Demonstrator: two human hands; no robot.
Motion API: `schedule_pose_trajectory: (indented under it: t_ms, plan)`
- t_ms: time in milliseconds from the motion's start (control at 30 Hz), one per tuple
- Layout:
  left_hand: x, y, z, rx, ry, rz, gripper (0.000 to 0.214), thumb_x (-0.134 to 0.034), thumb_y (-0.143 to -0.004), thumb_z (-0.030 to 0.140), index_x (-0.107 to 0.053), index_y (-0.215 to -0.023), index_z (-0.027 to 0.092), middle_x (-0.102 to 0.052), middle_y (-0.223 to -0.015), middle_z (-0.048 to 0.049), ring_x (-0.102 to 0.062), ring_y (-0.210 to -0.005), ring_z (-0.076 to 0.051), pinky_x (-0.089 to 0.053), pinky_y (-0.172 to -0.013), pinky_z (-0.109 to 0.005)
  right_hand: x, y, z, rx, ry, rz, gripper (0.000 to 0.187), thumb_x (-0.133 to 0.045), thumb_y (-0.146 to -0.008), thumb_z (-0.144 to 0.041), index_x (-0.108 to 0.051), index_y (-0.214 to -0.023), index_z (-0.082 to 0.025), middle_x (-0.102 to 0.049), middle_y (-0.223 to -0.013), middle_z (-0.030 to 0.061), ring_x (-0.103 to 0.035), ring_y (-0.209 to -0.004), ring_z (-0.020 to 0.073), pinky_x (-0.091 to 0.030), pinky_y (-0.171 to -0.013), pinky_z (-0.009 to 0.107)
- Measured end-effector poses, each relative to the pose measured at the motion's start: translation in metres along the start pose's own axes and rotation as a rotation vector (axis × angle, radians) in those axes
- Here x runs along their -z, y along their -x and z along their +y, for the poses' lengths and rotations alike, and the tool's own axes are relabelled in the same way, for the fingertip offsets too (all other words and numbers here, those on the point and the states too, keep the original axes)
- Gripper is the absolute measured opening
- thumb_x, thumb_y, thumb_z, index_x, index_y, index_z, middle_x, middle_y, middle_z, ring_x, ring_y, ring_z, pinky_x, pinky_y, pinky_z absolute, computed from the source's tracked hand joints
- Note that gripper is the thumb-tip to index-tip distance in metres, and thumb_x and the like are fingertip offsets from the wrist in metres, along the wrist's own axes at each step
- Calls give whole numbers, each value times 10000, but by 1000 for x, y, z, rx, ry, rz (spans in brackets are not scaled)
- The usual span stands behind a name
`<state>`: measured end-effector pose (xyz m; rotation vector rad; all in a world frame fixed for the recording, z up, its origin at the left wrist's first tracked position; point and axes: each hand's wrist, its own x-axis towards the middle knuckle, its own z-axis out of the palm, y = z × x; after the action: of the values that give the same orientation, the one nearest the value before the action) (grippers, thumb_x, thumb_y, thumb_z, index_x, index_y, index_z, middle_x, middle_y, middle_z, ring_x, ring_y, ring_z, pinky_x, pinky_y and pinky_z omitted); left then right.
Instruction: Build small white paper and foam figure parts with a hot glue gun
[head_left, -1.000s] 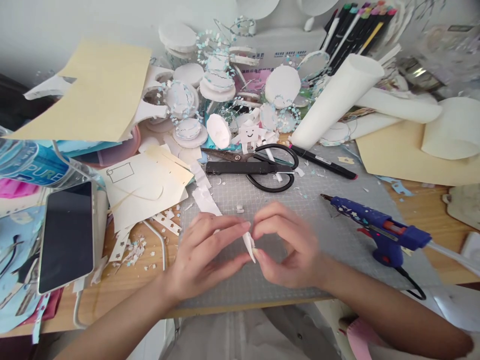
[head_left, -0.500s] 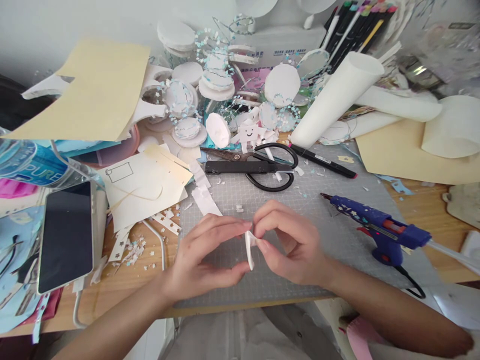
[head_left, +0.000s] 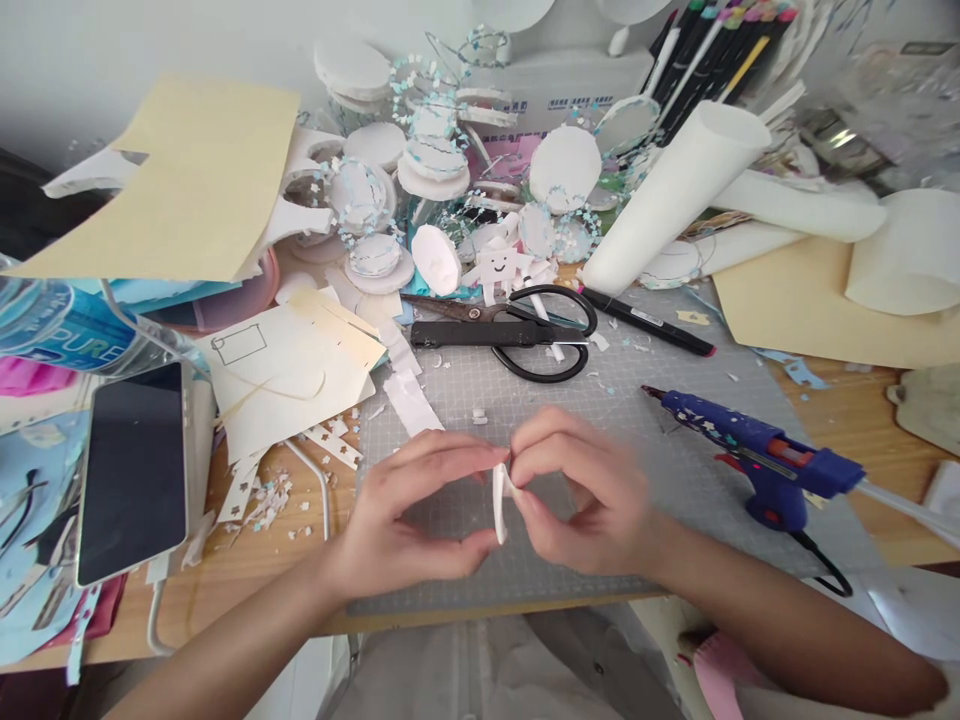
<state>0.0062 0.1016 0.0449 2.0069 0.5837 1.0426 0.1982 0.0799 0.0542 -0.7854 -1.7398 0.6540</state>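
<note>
Above the grey cutting mat (head_left: 450, 400), both hands hold one small white paper piece (head_left: 499, 505), seen nearly edge-on. My left hand (head_left: 416, 510) grips its upper and lower ends between the fingertips and thumb. From the other side, my right hand (head_left: 581, 490) pinches a small part that sticks out of it. Beyond the hands lie black-handled scissors (head_left: 547, 375) and a black utility-knife-like tool (head_left: 472, 334) across them. A blue glue gun (head_left: 757, 440) rests to the right of my right hand. The small paper figure (head_left: 499, 266) with a smiling face stands behind the scissors.
A phone (head_left: 131, 475) and a water bottle (head_left: 67, 325) are at the left, near paper sheets (head_left: 277, 370). White discs with star garlands (head_left: 435, 165) crowd the back. A white paper roll (head_left: 675, 195) leans at the right, behind a black marker (head_left: 649, 322).
My right hand has shifted and turned slightly at the paper piece. My left hand stays nearly in place, and both keep their hold.
</note>
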Motion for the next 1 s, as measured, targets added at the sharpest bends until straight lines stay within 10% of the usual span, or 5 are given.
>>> schedule_pose_trajectory:
  t_ms: [333, 533, 733, 1000]
  plan:
    - [0, 2, -1, -63, -116, 15, 564, -758, -761, 187, -598, -1300, 232, -721, -1095, -113, -689, -896, -201, -566, -770, -335, -1, 5, 3, 45, 93, -38, 191, -525, -765, -80, -583, -909, -191, -587, -820, 45, -580, -747, 159, -516, -630, 301]
    - [3, 2, 2, 306, 280, 49, 398, -710, -827, 225, -675, -1221, 266, -738, -1113, -89, -696, -1002, -228, -573, -857, -346, 2, 3, 1, 95, 53, 28, 220, -529, -739, -73, -615, -908, -186, -578, -799, 45, -578, -706, 164, -489, -599, 314]
    - [6, 0, 1, 586, 669, -6, 321, -541, -949, 357, -763, -807, 172, -772, -909, -105, -714, -873, -241, -567, -835, -391, 5, 1, 5, -191, -69, 144, 153, -561, -836, -106, -517, -731, -208, -494, -660, -18, -485, -614, 122, -413, -552, 269]
    - [5, -4, 6, 574, 397, -54, 302, -520, -965, 313, -762, -858, 168, -708, -683, -40, -644, -655, -144, -536, -661, -257, -1, 4, 6, -414, -187, -264, 170, -567, -867, -208, -526, -704, -188, -499, -617, -43, -444, -569, 85, -377, -534, 216]
